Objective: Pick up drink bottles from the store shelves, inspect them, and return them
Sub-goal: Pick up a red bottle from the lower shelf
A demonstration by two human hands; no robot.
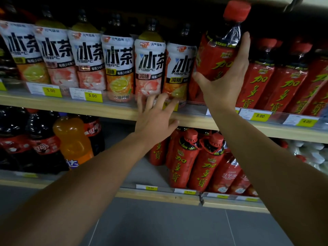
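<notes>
My right hand [224, 80] grips a red-labelled drink bottle [219, 52] with a red cap and yellow characters, tilted and raised at the upper shelf, its cap near the shelf above. More red bottles of the same kind [284, 80] stand to its right. My left hand [156, 118] rests with spread, straight fingers against the front edge of the upper shelf [113, 110], holding nothing. A row of white-labelled tea bottles [119, 68] stands just behind and left of it.
The lower shelf [159, 194] carries dark cola bottles [42, 144], an orange soda bottle [72, 141] and more red bottles [193, 162]. Yellow price tags [92, 95] line the shelf edges. Grey floor [168, 228] lies below.
</notes>
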